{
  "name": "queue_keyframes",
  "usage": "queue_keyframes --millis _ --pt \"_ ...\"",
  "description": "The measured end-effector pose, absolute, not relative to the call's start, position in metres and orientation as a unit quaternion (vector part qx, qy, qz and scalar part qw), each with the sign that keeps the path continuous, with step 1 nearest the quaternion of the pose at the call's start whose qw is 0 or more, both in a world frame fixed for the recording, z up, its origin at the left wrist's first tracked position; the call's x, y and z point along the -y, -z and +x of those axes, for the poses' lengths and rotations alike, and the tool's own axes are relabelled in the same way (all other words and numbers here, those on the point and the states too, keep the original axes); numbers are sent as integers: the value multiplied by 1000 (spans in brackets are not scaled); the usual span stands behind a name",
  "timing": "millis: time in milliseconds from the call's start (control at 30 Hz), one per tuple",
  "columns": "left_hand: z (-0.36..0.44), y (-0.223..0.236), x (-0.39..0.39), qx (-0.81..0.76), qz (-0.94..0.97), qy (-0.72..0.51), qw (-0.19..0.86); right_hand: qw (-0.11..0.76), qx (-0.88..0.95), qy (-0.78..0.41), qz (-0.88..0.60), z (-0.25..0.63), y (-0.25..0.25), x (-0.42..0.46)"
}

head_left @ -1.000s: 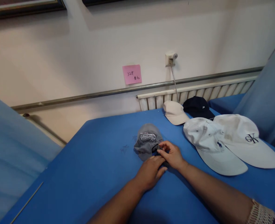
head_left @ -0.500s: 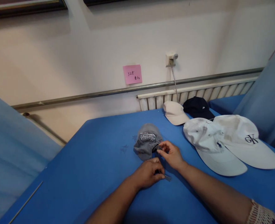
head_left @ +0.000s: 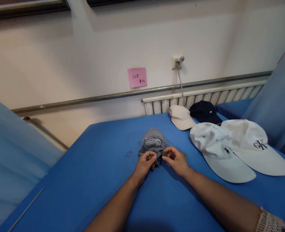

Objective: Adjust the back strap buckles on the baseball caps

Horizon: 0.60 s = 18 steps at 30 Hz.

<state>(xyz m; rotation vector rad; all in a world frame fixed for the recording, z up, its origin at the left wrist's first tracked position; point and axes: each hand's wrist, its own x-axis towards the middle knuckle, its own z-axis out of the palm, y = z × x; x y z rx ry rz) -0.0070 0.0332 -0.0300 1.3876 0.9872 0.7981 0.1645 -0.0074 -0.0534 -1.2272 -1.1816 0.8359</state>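
Note:
A grey baseball cap (head_left: 154,137) with white "Always" lettering lies on the blue table, its back opening toward me. My left hand (head_left: 143,165) pinches the end of the cap's grey strap (head_left: 159,155) between thumb and fingers. Close beside it, my right hand (head_left: 177,161) pinches the small dark buckle (head_left: 164,154) at the back of the cap. Strap end and buckle are almost together; whether they touch I cannot tell. Part of the cap's lower edge is hidden behind my left hand.
To the right lie a white cap with a horse logo (head_left: 212,141), a white CK cap (head_left: 247,138), a beige cap (head_left: 179,116) and a navy cap (head_left: 204,111). Behind the blue table (head_left: 103,167) are a radiator (head_left: 156,105) and a metal rail (head_left: 108,96). Blue curtains (head_left: 12,154) hang at both sides.
My left hand has moved up and left, bringing the strap end from below the cap to beside the buckle. My right hand has stayed at the buckle.

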Motion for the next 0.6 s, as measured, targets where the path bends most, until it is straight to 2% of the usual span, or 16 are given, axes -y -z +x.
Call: queue_keyframes --millis 367,600 --pt "-11 28 -36 -385 590 -311 638 564 539 -380 -497 163 55 9" --pt "-11 24 -33 -387 606 -290 632 561 548 -374 -495 164 52 10"
